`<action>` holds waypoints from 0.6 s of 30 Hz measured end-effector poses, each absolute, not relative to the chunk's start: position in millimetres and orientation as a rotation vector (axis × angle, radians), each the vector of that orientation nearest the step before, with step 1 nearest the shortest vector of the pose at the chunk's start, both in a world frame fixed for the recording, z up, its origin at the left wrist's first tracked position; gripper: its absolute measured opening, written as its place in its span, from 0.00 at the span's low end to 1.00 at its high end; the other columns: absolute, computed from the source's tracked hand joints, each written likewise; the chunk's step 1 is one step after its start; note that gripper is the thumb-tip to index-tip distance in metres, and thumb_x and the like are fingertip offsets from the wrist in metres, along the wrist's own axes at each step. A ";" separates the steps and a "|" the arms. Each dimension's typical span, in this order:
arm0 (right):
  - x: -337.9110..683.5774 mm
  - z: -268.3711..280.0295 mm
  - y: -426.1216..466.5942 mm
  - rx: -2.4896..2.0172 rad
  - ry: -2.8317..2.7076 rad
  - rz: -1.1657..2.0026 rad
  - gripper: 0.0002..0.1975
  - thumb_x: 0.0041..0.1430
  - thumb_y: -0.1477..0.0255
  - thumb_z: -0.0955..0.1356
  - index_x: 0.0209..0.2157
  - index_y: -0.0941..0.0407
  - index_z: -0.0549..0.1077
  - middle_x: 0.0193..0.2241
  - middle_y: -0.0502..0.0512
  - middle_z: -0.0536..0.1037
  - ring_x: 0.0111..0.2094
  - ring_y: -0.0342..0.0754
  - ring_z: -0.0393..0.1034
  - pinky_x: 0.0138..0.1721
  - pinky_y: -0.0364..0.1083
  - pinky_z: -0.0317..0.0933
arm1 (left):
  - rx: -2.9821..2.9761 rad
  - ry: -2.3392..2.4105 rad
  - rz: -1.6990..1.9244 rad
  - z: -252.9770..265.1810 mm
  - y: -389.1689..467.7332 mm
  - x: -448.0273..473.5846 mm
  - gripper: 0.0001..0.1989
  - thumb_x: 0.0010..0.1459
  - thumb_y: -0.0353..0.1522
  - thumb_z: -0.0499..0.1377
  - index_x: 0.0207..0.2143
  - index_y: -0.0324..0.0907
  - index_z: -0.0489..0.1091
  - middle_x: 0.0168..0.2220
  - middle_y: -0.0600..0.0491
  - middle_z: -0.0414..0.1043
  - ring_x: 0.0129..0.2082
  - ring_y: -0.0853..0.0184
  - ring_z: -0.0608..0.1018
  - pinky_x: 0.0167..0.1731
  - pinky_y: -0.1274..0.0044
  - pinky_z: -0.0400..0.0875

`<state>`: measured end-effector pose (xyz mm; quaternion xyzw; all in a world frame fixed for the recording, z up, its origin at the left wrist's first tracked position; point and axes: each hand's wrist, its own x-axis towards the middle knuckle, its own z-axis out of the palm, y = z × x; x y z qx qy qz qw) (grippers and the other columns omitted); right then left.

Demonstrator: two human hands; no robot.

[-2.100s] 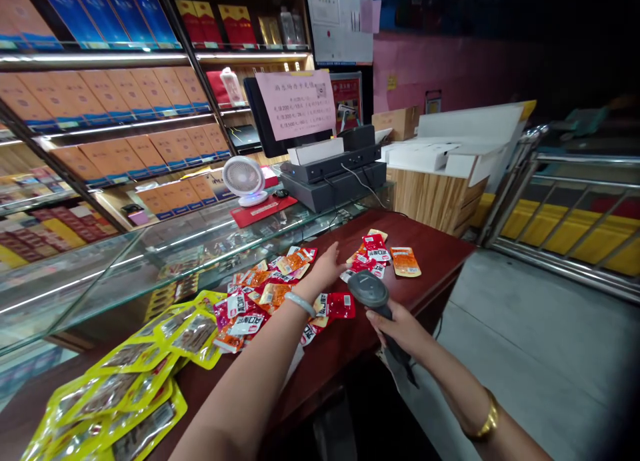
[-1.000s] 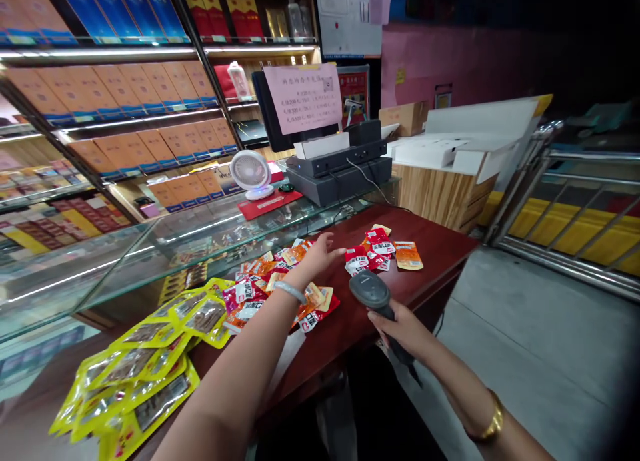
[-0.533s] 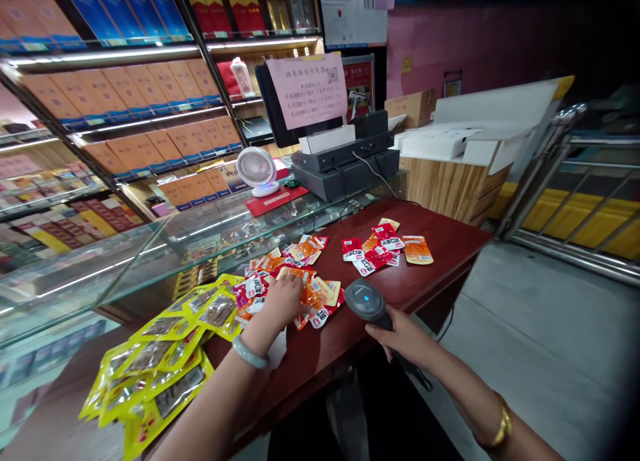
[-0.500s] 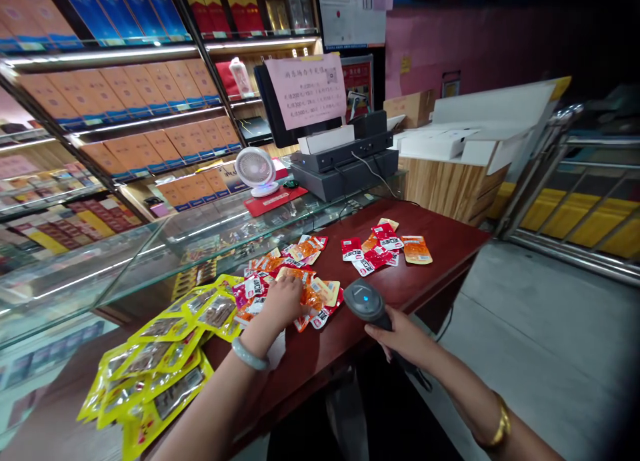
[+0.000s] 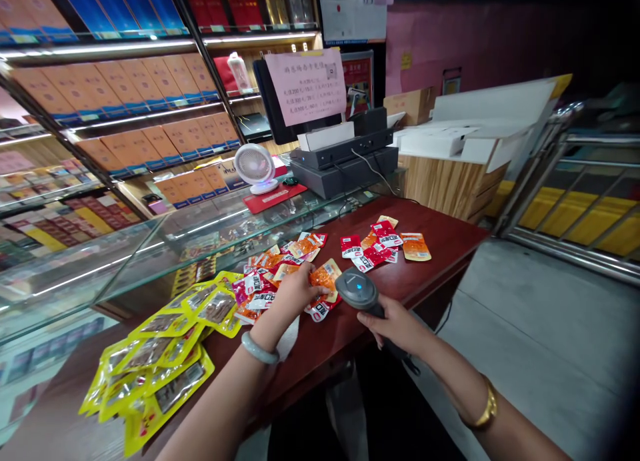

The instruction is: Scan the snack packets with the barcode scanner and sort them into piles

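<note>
L hand [image 5: 291,294] & R hand [image 5: 397,324] both full

R gripped scanner [image 5: 357,290]; L pinched orange pkt [image 5: 327,278] just beside it, approx. 9 o'clock. Prob. scan step; next move likely called for lining pkt up w/ scanner.

On the desk [image 5: 445,224] before me, I see a pile of pouches [image 5: 170,344] at the left, a heap of packets [image 5: 259,282] in the middle and a smaller cluster [image 5: 373,253] farther right, with a single packet [image 5: 416,246] at its right side. My left hand [image 5: 294,292] is at the heap's right side, a packet [image 5: 326,276] in its fingers; just right of that is the scanner [image 5: 356,289] in my right hand [image 5: 400,324]. Behind the desk runs the glass counter [image 5: 145,264], bearing a fan [image 5: 254,163] on a mat [image 5: 275,198], left of the cash drawer [image 5: 350,174].
</note>
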<state>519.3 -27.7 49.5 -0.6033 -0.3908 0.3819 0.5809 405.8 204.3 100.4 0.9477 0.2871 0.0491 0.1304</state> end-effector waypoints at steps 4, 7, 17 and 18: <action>521.4 48.0 -27.0 -1.386 -0.897 0.897 0.21 0.59 0.53 0.72 0.43 0.55 0.70 0.17 0.40 0.67 0.13 0.40 0.61 0.17 0.41 0.61 | 2.685 0.783 0.202 92.4 207.0 425.8 0.24 0.54 0.43 0.66 0.49 0.43 0.67 0.45 0.47 0.78 0.46 0.56 0.80 0.41 0.73 0.70; 521.4 42.5 -26.0 -1.385 -0.857 0.887 0.21 0.58 0.52 0.72 0.40 0.54 0.68 0.15 0.39 0.66 0.13 0.41 0.60 0.17 0.41 0.61 | 2.450 0.759 0.267 88.3 202.8 462.5 0.23 0.55 0.44 0.66 0.47 0.42 0.67 0.45 0.48 0.78 0.43 0.60 0.81 0.41 0.73 0.73; 524.3 31.6 -36.5 -1.439 -0.803 0.882 0.20 0.56 0.54 0.73 0.40 0.53 0.67 0.14 0.38 0.66 0.13 0.41 0.60 0.17 0.42 0.60 | 2.503 0.432 0.174 97.5 222.4 491.3 0.21 0.57 0.35 0.64 0.53 0.43 0.72 0.53 0.46 0.77 0.52 0.60 0.78 0.54 0.71 0.70; 525.4 29.2 -36.8 -1.433 -0.801 0.880 0.20 0.57 0.54 0.72 0.39 0.53 0.67 0.14 0.38 0.66 0.13 0.41 0.60 0.17 0.42 0.61 | 2.662 0.427 0.069 99.5 228.4 479.2 0.20 0.54 0.36 0.67 0.50 0.44 0.75 0.51 0.47 0.77 0.52 0.58 0.78 0.54 0.70 0.70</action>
